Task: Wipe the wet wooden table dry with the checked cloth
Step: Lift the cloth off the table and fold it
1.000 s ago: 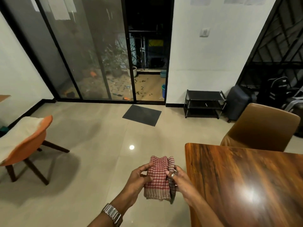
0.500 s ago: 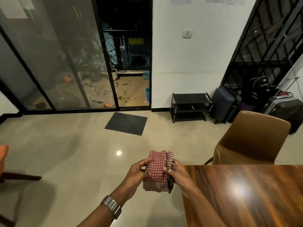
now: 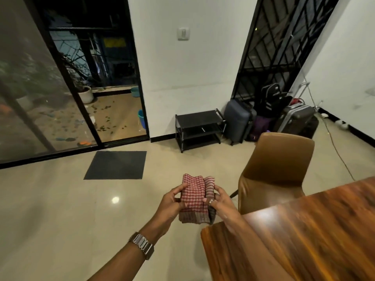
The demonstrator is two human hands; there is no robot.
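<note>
A folded red-and-white checked cloth (image 3: 195, 196) is held in the air between both hands, just beyond the near-left corner of the wooden table (image 3: 304, 230). My left hand (image 3: 170, 203) grips its left edge, with a metal watch on that wrist. My right hand (image 3: 221, 201), wearing a ring, grips the right edge, and its forearm lies over the table corner. The glossy brown tabletop fills the lower right and shows a bright glare patch. I cannot make out water on it.
A brown chair (image 3: 276, 169) stands at the table's far side. Behind it are a black shoe rack (image 3: 199, 128) and several suitcases (image 3: 269, 116) against the wall. A dark doormat (image 3: 116, 165) lies before the sliding glass door (image 3: 60, 88). A cable runs along the floor at right.
My view has swung to the right and tilted; the orange chair has left the frame and more luggage shows. Both hands still hold the folded cloth the same way.
</note>
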